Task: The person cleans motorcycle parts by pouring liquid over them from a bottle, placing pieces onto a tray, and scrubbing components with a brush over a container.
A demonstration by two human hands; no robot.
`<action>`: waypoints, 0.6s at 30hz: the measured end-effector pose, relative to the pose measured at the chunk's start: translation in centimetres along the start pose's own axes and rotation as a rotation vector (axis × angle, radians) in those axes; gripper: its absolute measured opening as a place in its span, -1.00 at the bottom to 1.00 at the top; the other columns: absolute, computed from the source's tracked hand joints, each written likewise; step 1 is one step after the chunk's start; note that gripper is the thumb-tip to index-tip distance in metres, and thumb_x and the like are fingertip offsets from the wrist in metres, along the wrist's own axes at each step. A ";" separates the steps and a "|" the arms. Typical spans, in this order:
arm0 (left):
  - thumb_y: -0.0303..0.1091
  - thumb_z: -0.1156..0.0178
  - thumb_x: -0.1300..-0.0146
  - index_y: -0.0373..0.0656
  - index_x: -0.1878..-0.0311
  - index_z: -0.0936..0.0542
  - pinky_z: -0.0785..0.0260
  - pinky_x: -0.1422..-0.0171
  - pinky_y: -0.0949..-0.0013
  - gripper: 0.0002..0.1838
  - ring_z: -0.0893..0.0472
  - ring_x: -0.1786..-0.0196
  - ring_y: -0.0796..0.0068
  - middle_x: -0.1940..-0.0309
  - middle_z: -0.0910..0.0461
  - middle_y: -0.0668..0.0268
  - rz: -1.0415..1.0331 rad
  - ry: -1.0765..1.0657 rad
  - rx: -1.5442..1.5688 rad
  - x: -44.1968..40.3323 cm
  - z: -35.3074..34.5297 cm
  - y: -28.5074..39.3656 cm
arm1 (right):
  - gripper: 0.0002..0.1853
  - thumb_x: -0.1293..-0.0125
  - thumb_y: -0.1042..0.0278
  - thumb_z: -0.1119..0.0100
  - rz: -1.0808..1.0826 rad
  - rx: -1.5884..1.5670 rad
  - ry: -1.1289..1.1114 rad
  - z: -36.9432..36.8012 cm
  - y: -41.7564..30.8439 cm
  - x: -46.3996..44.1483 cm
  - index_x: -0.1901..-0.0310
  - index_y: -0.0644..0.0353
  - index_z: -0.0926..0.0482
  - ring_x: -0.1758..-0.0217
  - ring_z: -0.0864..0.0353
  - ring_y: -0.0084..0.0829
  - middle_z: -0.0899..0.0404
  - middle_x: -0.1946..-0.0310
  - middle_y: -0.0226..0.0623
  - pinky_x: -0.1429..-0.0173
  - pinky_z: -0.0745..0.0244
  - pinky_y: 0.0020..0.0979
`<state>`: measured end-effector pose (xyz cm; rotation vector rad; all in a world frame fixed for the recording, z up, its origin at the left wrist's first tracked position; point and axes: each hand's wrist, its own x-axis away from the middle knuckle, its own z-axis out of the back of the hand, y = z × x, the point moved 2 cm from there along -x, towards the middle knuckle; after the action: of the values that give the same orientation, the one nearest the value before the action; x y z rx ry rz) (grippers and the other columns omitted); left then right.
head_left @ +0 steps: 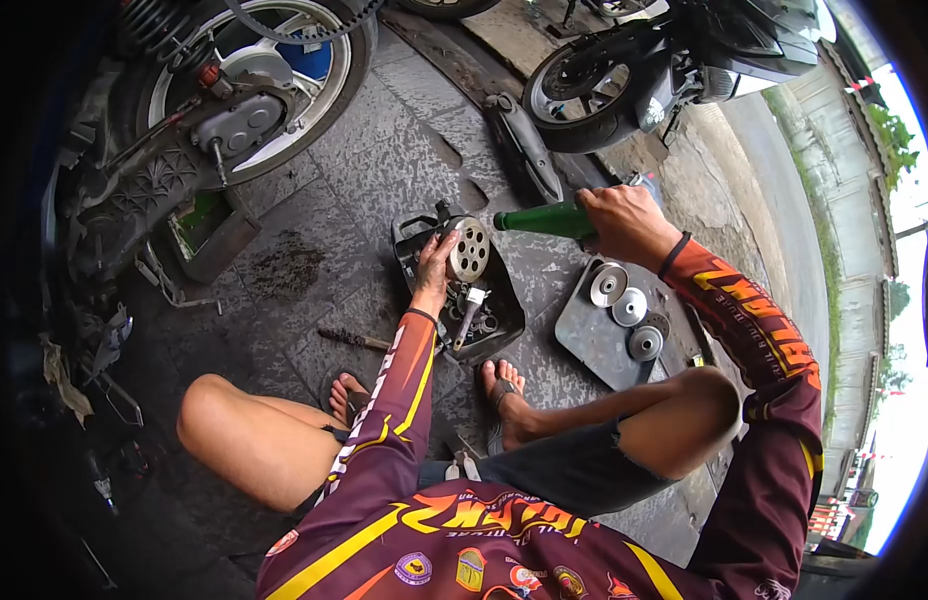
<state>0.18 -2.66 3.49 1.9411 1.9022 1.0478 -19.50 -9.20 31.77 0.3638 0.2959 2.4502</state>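
My left hand (pixel 434 268) grips a round metal part with several holes (pixel 469 250), held over a black bin (pixel 512 325). A brush with a pale head (pixel 474 297) and small metal parts lie in that bin. In my right hand (pixel 629 222) is a green glass bottle (pixel 549 220), tilted nearly level, its mouth pointing toward the round part but apart from it. No liquid can be made out at the bottle's mouth. To the right, several round metal discs (pixel 629 305) rest on a grey tray (pixel 584 345).
A motorcycle wheel with its engine casing (pixel 246 125) stands at the upper left, beside an open tray (pixel 219 245). Another motorcycle's front wheel (pixel 584 95) is at the upper right. A long dark part (pixel 524 148) lies on the ground. My knees flank the work area.
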 end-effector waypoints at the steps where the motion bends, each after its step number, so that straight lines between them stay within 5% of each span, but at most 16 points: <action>1: -0.26 -0.26 -0.32 -0.03 -0.02 -0.55 -0.52 -0.05 0.36 -0.76 -0.63 0.04 0.55 0.10 -0.62 0.44 -0.035 -0.014 -0.044 0.1 -0.2 0.0 | -0.69 0.06 0.36 -0.31 0.003 0.028 0.009 0.2 0.2 0.0 0.25 0.27 -0.55 0.37 -0.70 -0.07 -0.64 0.48 -0.12 0.32 -0.58 -0.14; 4: -0.28 -0.27 -0.30 -0.04 -0.02 -0.55 -0.52 -0.06 0.36 -0.75 -0.63 0.03 0.55 0.08 -0.62 0.43 -0.026 -0.027 -0.071 -0.3 0.3 -0.4 | -0.53 0.08 0.16 -0.44 -0.037 0.054 -0.064 0.5 0.7 -0.3 0.16 0.20 -0.52 0.28 -0.68 -0.08 -0.64 0.37 -0.16 0.24 -0.56 -0.11; 12: 0.00 -0.23 -0.33 -0.03 -0.02 -0.56 -0.51 -0.10 0.32 -0.64 -0.62 -0.03 0.49 0.03 -0.60 0.38 0.035 0.006 0.033 -0.7 0.2 -0.4 | -0.66 0.08 0.27 -0.37 -0.024 0.091 0.010 1.6 1.1 0.1 0.26 0.25 -0.58 0.35 -0.71 -0.09 -0.65 0.47 -0.12 0.28 -0.60 -0.15; 18: -0.04 -0.28 -0.30 0.01 0.07 -0.57 -0.54 0.00 0.38 -0.71 -0.64 0.07 0.57 0.12 -0.63 0.43 0.050 -0.018 0.041 -0.5 0.0 -0.4 | -0.59 0.06 0.22 -0.41 -0.066 0.072 -0.056 1.7 1.3 0.8 0.18 0.20 -0.53 0.29 -0.68 -0.06 -0.63 0.41 -0.14 0.23 -0.56 -0.10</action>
<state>-0.05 -3.08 3.12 2.0237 1.8897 1.0092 -20.28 -9.57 33.87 0.4461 0.3671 2.3649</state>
